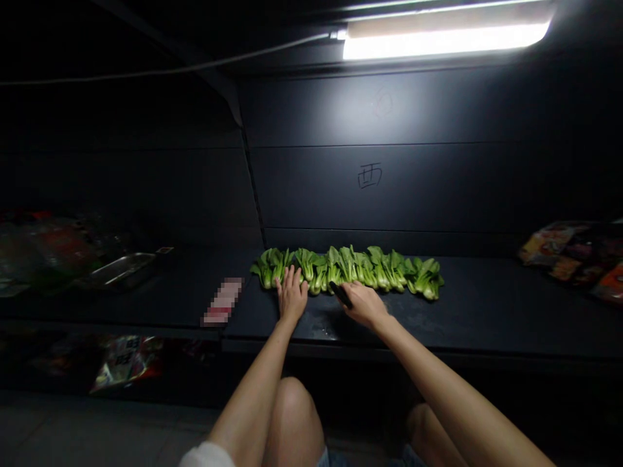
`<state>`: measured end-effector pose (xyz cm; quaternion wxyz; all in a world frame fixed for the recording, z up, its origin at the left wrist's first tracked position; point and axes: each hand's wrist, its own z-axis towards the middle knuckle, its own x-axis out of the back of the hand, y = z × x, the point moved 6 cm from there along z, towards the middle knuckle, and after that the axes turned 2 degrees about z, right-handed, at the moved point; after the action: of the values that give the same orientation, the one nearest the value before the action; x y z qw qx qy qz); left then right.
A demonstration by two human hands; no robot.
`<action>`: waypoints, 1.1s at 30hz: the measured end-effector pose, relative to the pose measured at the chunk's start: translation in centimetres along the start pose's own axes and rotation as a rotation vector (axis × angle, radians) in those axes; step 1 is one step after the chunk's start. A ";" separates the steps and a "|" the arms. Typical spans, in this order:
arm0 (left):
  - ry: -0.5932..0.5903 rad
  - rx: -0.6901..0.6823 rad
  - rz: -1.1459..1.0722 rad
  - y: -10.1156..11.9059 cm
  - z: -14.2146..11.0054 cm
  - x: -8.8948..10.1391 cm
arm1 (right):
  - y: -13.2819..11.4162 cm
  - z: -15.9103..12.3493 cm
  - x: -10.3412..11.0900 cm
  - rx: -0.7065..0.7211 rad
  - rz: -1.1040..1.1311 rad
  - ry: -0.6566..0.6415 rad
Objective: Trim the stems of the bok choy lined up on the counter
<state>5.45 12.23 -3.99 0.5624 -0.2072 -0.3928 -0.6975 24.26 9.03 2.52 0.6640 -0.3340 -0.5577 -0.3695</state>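
Observation:
A row of green bok choy (348,269) lies side by side along the back of a black shelf (487,311). My left hand (291,295) rests flat with fingers spread against the stalk ends near the row's left end. My right hand (363,303) is closed around a dark object (341,295), perhaps a handle, held at the stalk ends near the middle of the row. My knees show below the shelf edge.
A metal tray (121,269) and wrapped packages (43,250) sit on the shelf at left. Colourful packets (574,256) lie at far right. A blurred pink tag (222,301) lies left of my hands. A strip light (445,39) glows overhead. More packets (126,360) sit on the lower shelf.

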 end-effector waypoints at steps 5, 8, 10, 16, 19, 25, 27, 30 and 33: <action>0.010 -0.031 0.044 0.0 0.0 0.1 | 1.1 -0.4 0.3 -0.056 0.029 0.026; 0.014 -0.039 0.061 0.2 -0.1 0.1 | 1.5 -0.7 0.4 -0.065 0.041 0.030; 0.013 -0.047 0.067 0.3 -0.2 0.1 | 1.9 -1.0 0.6 -0.082 0.039 0.025; -0.011 -0.058 0.078 0.4 -0.2 0.0 | 3.3 -1.8 0.9 -0.124 0.033 0.009; -0.025 -0.070 0.077 0.5 -0.2 0.0 | 4.0 -2.1 1.0 -0.136 0.012 0.008; -0.038 -0.128 0.054 1.1 -0.3 0.2 | 5.3 -2.9 1.0 -0.140 -0.007 -0.003; -0.043 -0.171 0.041 1.6 -0.2 0.3 | 5.9 -3.1 1.0 -0.158 -0.008 0.002; -0.043 -0.242 0.015 3.0 -0.2 0.5 | 6.6 -3.5 1.1 -0.171 -0.010 0.002; -0.034 -0.279 -0.015 5.2 -0.1 0.3 | 6.7 -3.7 1.3 -0.173 -0.002 0.000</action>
<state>10.34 11.60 -2.17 0.5161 -0.2923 -0.3033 -0.7458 32.05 9.09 3.01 0.6323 -0.3896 -0.5239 -0.4171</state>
